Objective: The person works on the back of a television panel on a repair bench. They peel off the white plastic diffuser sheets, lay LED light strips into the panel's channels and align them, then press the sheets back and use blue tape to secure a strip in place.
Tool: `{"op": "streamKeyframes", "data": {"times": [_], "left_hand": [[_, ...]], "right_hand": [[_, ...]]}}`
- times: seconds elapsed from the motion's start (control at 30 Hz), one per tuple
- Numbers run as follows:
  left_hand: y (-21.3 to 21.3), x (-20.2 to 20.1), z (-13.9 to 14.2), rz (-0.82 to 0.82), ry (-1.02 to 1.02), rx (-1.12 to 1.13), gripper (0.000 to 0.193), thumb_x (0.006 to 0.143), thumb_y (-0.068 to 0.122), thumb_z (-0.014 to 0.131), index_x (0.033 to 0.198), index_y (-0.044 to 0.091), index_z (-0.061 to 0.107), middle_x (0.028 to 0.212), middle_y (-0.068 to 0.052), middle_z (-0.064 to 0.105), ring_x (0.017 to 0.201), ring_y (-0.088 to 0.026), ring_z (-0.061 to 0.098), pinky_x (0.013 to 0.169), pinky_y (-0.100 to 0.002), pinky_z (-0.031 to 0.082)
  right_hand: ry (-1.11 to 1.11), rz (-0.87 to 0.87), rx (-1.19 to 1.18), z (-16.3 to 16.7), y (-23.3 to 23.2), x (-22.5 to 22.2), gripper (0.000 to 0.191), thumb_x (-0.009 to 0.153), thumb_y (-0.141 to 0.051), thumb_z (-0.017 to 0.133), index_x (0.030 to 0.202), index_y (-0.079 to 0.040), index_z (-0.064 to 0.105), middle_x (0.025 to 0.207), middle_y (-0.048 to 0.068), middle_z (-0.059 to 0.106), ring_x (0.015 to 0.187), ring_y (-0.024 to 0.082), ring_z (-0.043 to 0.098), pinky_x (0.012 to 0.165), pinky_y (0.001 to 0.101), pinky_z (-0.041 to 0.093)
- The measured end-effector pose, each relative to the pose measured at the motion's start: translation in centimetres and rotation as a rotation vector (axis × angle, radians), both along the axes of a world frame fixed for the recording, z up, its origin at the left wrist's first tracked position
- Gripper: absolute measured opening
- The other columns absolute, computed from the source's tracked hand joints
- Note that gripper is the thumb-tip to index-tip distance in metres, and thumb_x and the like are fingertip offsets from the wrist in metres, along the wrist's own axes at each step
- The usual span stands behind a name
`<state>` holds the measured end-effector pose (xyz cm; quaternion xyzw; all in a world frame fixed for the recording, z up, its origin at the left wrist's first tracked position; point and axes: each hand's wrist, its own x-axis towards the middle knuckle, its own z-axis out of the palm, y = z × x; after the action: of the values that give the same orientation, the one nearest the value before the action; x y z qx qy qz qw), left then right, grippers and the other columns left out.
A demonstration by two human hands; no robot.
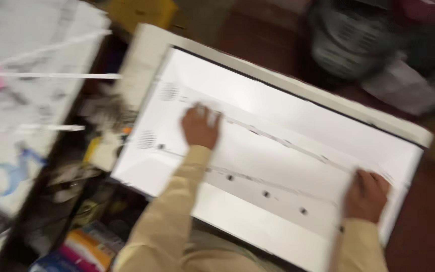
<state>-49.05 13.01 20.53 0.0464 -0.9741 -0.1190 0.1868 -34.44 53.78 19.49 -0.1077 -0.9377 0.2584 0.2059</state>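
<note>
A large white rectangular panel (278, 106) with a pale frame lies flat in front of me, tilted in view. Thin strips (278, 143) with small dark dots run along its length. My left hand (200, 126) rests on the strip near the panel's left end, fingers curled down onto it. My right hand (366, 194) presses on the strip near the right end. Both arms wear tan sleeves. The frame is motion-blurred, so I cannot tell whether either hand pinches the strip or only touches it.
White sheets and boards (26, 75) are stacked at the left. Cluttered tools and coloured packages (89, 242) lie at the lower left. A dark basket-like object (348, 40) sits at the top right on a dark reddish floor (429, 226). A yellow object (142, 12) is at the top.
</note>
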Motion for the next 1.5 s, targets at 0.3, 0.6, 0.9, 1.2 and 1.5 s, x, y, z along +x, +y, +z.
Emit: {"op": "streamKeyframes", "data": {"times": [0.3,0.6,0.9,1.2,1.5], "left_hand": [[0.4,1.1,2.2,0.048,-0.016,0.058,0.047,0.099,0.047,0.062,0.121,0.007,0.071,0.142,-0.015,0.061,0.126,-0.036,0.053,0.11,-0.054,0.037],[-0.3,1.3,-1.1,0.003,-0.03,0.015,0.048,0.101,0.049,0.063,0.123,0.007,0.07,0.143,-0.015,0.059,0.123,-0.038,0.049,0.108,-0.056,0.034],[-2.4,2.3,-1.6,-0.169,-0.018,0.233,0.049,0.101,0.035,0.073,0.13,-0.002,0.06,0.147,-0.022,0.047,0.132,-0.04,0.042,0.111,-0.055,0.031],[-9.8,10.2,1.9,-0.674,-0.372,0.307,0.028,0.081,0.016,0.081,0.107,0.008,0.074,0.117,-0.013,0.065,0.114,-0.034,0.058,0.096,-0.048,0.044],[-10.2,11.1,0.8,-0.752,-0.169,0.253,0.03,0.078,-0.008,0.072,0.103,0.008,0.079,0.107,-0.009,0.07,0.104,-0.03,0.064,0.093,-0.044,0.049]], "right_hand": [[-0.113,0.012,0.157,-2.6,1.5,2.1,0.013,0.107,-0.005,0.069,0.116,-0.006,0.078,0.114,0.013,0.066,0.113,0.031,0.056,0.103,0.0398,0.051],[-0.003,0.078,0.067,-1.5,0.9,1.0,0.006,0.103,0.0,0.071,0.108,0.0,0.075,0.113,0.018,0.065,0.115,0.035,0.059,0.102,0.0433,0.051],[-0.109,0.192,0.201,2.6,-2.5,1.8,0.021,0.101,-0.001,0.072,0.121,-0.003,0.072,0.126,0.016,0.064,0.12,0.035,0.058,0.104,0.0436,0.05],[-0.201,0.416,0.057,3.4,-9.2,6.6,0.024,0.089,-0.005,0.078,0.113,-0.007,0.074,0.114,0.012,0.064,0.108,0.033,0.059,0.095,0.0431,0.047],[-0.215,0.347,0.109,2.8,-8.9,8.1,0.018,0.087,-0.002,0.079,0.103,-0.006,0.07,0.11,0.01,0.063,0.106,0.033,0.057,0.094,0.0435,0.046]]}}
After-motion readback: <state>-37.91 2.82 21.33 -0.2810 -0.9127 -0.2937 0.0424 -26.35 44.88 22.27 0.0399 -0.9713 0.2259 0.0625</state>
